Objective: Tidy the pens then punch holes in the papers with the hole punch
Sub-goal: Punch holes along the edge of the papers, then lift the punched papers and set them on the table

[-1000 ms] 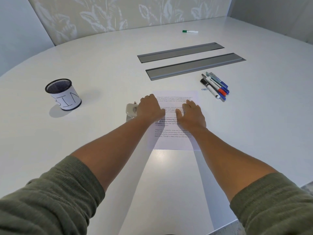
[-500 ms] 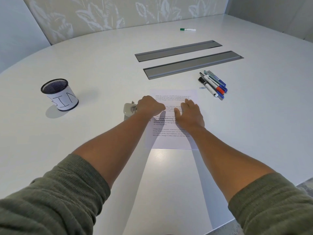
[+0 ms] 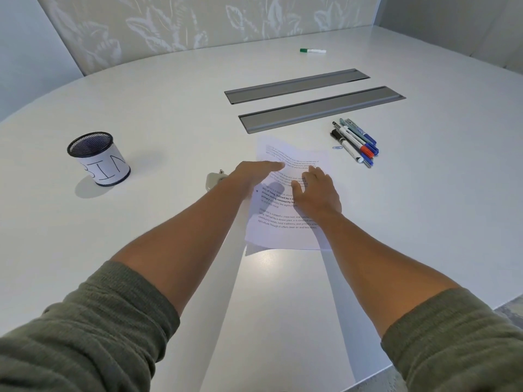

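Since the earlier frame the left hand (image 3: 256, 172) has uncurled from a loose fist and now reaches flat across the upper left of the papers (image 3: 285, 219), fingers straight and pointing right. The far edge of the top sheet has lifted and buckled where it lay flat before. The right hand (image 3: 317, 193) remains on the middle of the papers, fingers spread and pressing down; neither hand grips anything.

The papers lie on the counter (image 3: 169, 114) directly ahead of the person, long axis running away from them. The hole punch (image 3: 213, 181) sits just beside the papers' left edge, largely hidden behind the left wrist (only its pale body and a small knob show). It lies to the left of both hands, and the left hand is plainly the nearer.

The pens (image 3: 355, 142) lie bundled well to the right of the papers, beyond the right hand, their long axes slanting away to the left; a small blue paper clip (image 3: 336, 147) lies just beside them. One green-capped marker (image 3: 312, 51) lies alone at the far side of the counter. The mesh cup (image 3: 97, 158), lettered "BIN", stands upright well apart to the left.

Judgement: the pens are not yet tidied and the cup holds none that can be seen. Two grey slot covers (image 3: 319, 107) lie between the papers and the far marker; nothing obstructs either hand's path to the bundle.
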